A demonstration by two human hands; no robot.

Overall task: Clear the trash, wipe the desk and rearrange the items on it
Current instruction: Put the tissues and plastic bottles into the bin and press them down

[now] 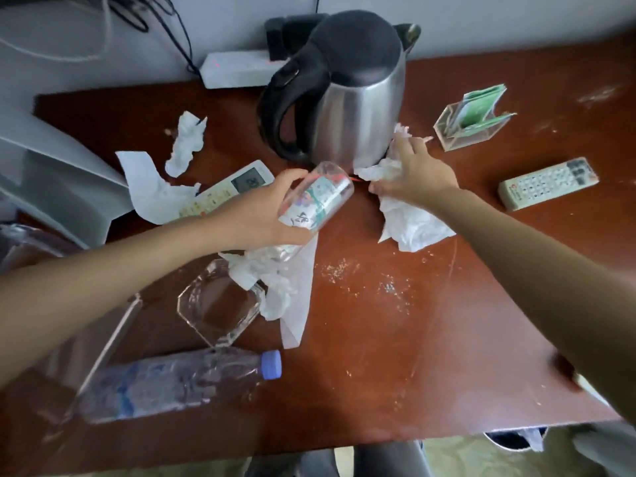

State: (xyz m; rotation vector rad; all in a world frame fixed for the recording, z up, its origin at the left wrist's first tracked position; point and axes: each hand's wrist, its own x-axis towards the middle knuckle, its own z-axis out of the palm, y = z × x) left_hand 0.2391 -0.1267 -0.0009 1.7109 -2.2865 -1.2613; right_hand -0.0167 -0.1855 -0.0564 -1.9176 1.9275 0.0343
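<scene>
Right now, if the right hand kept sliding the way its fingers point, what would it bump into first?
Probably the kettle. The right hand, pressed on crumpled tissue, points toward the kettle's base, which sits just beyond the fingertips, though depth is unclear.

glossy reddish wood desk (430, 321) — brushed steel kettle (358, 108), crumpled paper tissue (413, 222)

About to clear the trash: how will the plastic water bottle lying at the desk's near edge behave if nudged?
The plastic water bottle lies on its side, so it would probably roll. It looks crumpled and nearly empty, so likely light and soft under a grip. Near the desk edge, it may roll off.
</scene>
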